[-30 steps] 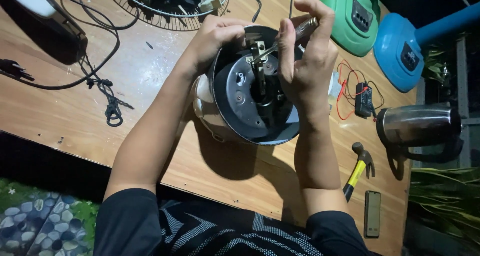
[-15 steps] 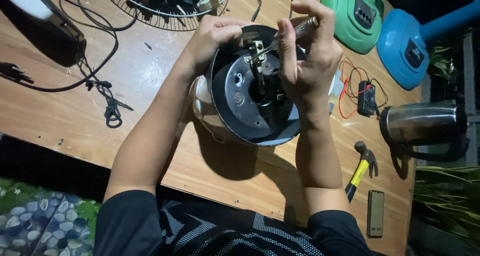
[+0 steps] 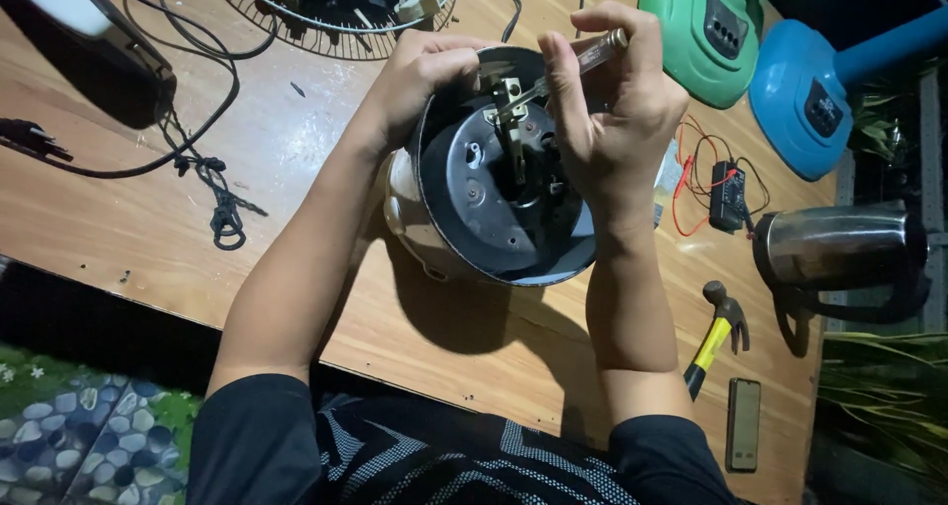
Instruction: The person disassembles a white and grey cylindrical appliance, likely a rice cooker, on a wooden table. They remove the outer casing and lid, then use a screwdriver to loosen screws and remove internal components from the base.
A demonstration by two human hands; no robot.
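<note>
A round appliance (image 3: 494, 204) with a dark underside and white body lies tipped toward me on the wooden table (image 3: 148, 229). My left hand (image 3: 425, 76) grips its far rim. My right hand (image 3: 617, 110) holds a screwdriver (image 3: 592, 56) with a clear handle, its shaft angled down to a metal bracket (image 3: 509, 120) at the middle of the base.
A hammer (image 3: 719, 332) with a yellow grip and a dark phone (image 3: 744, 424) lie at the right. A steel kettle (image 3: 839, 248), a small black part with red wires (image 3: 729, 194), green (image 3: 711, 31) and blue (image 3: 820, 95) fan bases, a wire fan guard (image 3: 336, 6) and black cables (image 3: 212, 184) surround the work.
Both hands and the appliance have stayed in place; the right hand has shifted only slightly on the screwdriver.
</note>
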